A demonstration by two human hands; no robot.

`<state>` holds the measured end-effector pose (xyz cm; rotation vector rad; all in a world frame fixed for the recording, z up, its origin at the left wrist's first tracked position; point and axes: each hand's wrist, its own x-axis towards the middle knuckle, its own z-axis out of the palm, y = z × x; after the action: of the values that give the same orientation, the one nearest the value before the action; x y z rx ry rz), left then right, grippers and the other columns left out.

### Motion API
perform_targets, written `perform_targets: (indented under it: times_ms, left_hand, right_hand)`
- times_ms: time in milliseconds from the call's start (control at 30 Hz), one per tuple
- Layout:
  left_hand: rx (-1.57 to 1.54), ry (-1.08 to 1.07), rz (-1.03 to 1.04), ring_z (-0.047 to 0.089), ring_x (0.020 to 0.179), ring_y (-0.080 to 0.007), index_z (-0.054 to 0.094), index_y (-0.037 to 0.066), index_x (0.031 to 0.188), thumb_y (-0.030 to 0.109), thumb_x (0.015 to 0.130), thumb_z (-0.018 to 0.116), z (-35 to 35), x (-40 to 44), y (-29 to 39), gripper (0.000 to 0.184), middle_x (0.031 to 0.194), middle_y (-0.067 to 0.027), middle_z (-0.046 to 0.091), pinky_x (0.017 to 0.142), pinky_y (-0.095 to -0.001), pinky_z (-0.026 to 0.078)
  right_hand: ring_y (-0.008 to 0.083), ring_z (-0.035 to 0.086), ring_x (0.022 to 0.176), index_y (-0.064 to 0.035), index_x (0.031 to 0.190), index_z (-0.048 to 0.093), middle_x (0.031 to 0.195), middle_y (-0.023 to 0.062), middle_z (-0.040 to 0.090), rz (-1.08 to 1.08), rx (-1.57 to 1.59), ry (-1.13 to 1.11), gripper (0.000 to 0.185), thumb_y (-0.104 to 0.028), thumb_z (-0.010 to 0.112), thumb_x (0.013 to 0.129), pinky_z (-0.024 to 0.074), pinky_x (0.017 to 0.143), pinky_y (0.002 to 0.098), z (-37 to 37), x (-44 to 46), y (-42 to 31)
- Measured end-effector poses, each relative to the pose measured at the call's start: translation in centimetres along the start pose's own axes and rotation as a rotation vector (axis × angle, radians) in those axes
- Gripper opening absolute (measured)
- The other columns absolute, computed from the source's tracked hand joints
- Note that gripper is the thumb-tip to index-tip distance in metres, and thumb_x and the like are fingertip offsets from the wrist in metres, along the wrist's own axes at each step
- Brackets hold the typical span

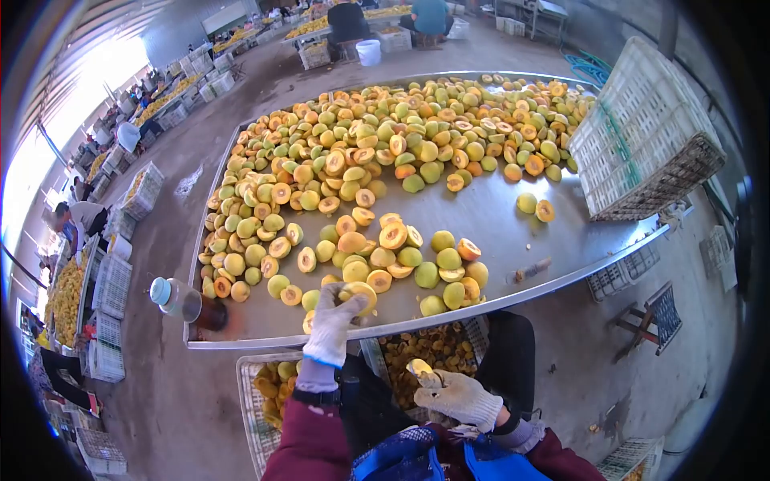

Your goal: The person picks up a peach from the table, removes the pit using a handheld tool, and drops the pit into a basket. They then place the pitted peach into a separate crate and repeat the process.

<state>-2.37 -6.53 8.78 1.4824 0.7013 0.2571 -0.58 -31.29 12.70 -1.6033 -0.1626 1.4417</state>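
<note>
Near the front edge of the metal table [497, 210], my gloved left hand [330, 327] is closed around a halved peach [360, 297]. My gloved right hand [464, 398] hovers lower, above my lap, with its fingers closed on a small yellow piece [419, 368]; whether that is fruit or a tool end I cannot tell. Close beyond my left hand lie loose peach halves [394, 235], some cut side up with reddish hollows. Below the table edge, between my knees, a crate holds brownish-yellow fruit pieces [425, 358].
A large pile of peach halves [353, 136] covers the table's far side. One white plastic crate [642, 132] leans at the right end. A bottle with dark liquid [188, 304] stands at the left corner. Another crate [247, 401] sits left of my legs; a folding stool [654, 317] is to the right.
</note>
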Motion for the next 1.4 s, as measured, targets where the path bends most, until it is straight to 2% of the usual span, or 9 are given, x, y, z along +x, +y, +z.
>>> perform_targets:
  times_ms: [33,100,167,233,300,500,767,967,1400]
  left_hand:
    - [-0.426,-0.073,0.060,0.064,0.091,-0.0194,0.054,0.006,0.108,0.015,0.079,0.076,0.0,-1.4,1.1,0.037,0.102,-0.0101,0.062,0.078,-0.0323,0.054]
    - [-0.437,-0.155,0.191,0.063,0.091,-0.0201,0.051,0.006,0.113,0.011,0.079,0.074,2.2,-5.1,2.8,0.041,0.102,-0.0099,0.062,0.079,-0.0315,0.053]
    - [0.126,-0.211,0.598,0.063,0.091,-0.0188,0.050,0.006,0.111,0.009,0.078,0.076,3.9,-6.7,1.9,0.042,0.102,-0.0107,0.062,0.078,-0.0299,0.052]
    - [0.589,-0.123,0.585,0.061,0.089,-0.0147,0.052,0.005,0.104,0.012,0.077,0.078,5.4,-7.4,2.4,0.038,0.099,-0.0087,0.061,0.077,-0.0280,0.051]
    - [0.454,0.122,0.398,0.061,0.078,-0.0146,0.055,0.003,0.113,0.023,0.078,0.079,5.2,-5.8,1.1,0.046,0.093,-0.0054,0.062,0.073,-0.0288,0.052]
    - [-0.339,-0.143,-0.008,0.061,0.096,-0.0157,0.048,0.003,0.130,0.006,0.085,0.066,3.3,-7.6,2.0,0.049,0.107,-0.0055,0.060,0.079,-0.0275,0.054]
    - [-0.465,-0.392,0.116,0.058,0.109,-0.0206,0.036,0.001,0.144,0.045,0.101,0.043,3.2,-9.9,-0.1,0.062,0.128,-0.0118,0.057,0.097,-0.0340,0.045]
    - [-0.163,-0.378,0.228,0.060,0.106,-0.0229,0.045,-0.001,0.137,0.053,0.098,0.044,3.1,-10.5,1.3,0.067,0.122,-0.0153,0.060,0.092,-0.0353,0.049]
    - [-0.455,-0.203,-0.048,0.062,0.079,-0.0195,0.058,-0.001,0.115,0.059,0.096,0.043,4.8,-11.5,-0.2,0.065,0.096,-0.0089,0.065,0.072,-0.0308,0.052]
  right_hand:
    - [0.0133,0.057,0.053,-0.0117,0.094,0.058,0.065,0.0011,0.057,0.006,0.004,0.001,0.023,-0.034,0.063,0.090,0.0467,0.049,0.0271,0.3,0.1,0.2]
    - [0.0275,0.064,0.062,-0.0132,0.099,0.057,0.068,0.0076,0.060,-0.621,-0.972,0.448,0.029,-0.040,0.056,0.090,0.0519,0.057,0.0382,1.0,0.4,0.9]
    - [0.0368,0.065,0.073,-0.0145,0.102,0.056,0.074,0.0131,0.064,-0.371,-0.849,0.381,0.034,-0.047,0.051,0.090,0.0521,0.064,0.0468,1.5,0.8,-0.4]
    - [0.0361,0.067,0.077,-0.0144,0.101,0.056,0.078,0.0150,0.066,-0.259,-0.740,0.351,0.036,-0.048,0.053,0.089,0.0516,0.065,0.0475,1.9,0.7,-0.8]
    - [0.0365,0.067,0.078,-0.0138,0.103,0.055,0.080,0.0155,0.068,-0.184,-0.856,0.445,0.039,-0.050,0.054,0.087,0.0513,0.068,0.0481,1.9,0.6,-0.5]
    - [0.0356,0.066,0.070,-0.0128,0.103,0.056,0.075,0.0146,0.067,-0.394,-0.672,0.460,0.039,-0.047,0.061,0.084,0.0516,0.062,0.0447,1.8,-0.9,0.2]
    - [0.0341,0.065,0.063,-0.0137,0.098,0.056,0.066,0.0116,0.064,-0.560,-0.576,0.565,0.034,-0.042,0.067,0.082,0.0512,0.058,0.0443,2.7,-1.3,0.0]
    - [0.0340,0.064,0.060,-0.0135,0.096,0.057,0.064,0.0118,0.064,-0.616,-0.628,0.611,0.033,-0.041,0.068,0.082,0.0503,0.055,0.0439,2.8,-1.2,0.4]
    - [0.0336,0.066,0.061,-0.0107,0.096,0.059,0.065,0.0121,0.065,-0.534,-0.780,0.609,0.038,-0.041,0.073,0.078,0.0516,0.053,0.0420,3.1,-2.5,0.5]
